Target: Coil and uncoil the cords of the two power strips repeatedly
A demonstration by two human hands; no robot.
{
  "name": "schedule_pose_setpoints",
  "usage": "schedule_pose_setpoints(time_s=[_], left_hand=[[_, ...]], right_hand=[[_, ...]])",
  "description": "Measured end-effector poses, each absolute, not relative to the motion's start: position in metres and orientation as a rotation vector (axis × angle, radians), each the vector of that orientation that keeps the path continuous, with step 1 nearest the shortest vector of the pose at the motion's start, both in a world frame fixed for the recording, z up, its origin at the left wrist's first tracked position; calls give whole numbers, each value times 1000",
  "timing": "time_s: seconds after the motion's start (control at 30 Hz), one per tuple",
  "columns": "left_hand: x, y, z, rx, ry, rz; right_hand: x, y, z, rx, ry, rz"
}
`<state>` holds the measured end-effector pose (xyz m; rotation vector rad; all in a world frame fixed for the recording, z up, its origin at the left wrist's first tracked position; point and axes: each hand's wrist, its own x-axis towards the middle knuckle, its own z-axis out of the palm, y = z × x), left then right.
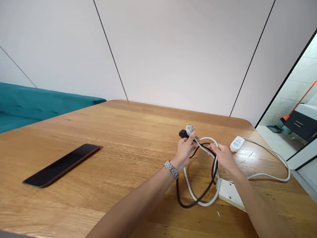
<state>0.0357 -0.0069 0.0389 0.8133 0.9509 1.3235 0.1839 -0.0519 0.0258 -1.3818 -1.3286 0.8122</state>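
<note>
My left hand (184,150), with a metal watch (171,169) at the wrist, is closed around the cords just behind a white plug (189,129) and a black plug (183,134). Loops of white cord (189,188) and black cord (184,205) hang below and cross each other above the table. My right hand (223,157) pinches the looped cords on their right side; some of its fingers are hidden behind them. Partly under my right forearm lies a white power strip (229,191), close to the loops.
On the wooden table (128,132), a black tablet (63,165) lies at left. A white plug-in device (237,143) sits beyond my right hand, its cord (277,179) curving along the right side. A white wall (173,59) backs the table; a teal sofa (44,102) stands left.
</note>
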Motion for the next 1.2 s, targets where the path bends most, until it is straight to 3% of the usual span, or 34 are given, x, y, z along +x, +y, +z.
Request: schedule_pose_setpoints(time_s=[0.1, 0.33, 0.53, 0.73, 0.83, 0.93, 1.03, 1.2], left_hand=[[24, 6, 30, 716, 962, 1287], [-11, 31, 0, 1039, 1463, 1096], [-24, 47, -17, 1353, 1581, 891], [-20, 45, -10, 1590, 1645, 759], [-19, 17, 3, 1762, 1668, 789], [-14, -29, 11, 2282, 1404, 838], [-1, -78, 8, 2748, 811, 723], [38, -123, -9, 2997, 383, 577]], right_hand=[[195, -41, 18, -1638, -1450, 552], [219, -31, 4, -2105, -1586, 459], [219, -26, 2, -2267, -1691, 300], [264, -15, -7, -2378, -1709, -253], [306, -12, -17, -2527, -1558, -170], [337, -15, -26, -2478, -1632, 40], [345, -24, -32, -2296, -1766, 57], [309, -55, -28, -1807, -1968, 227]])
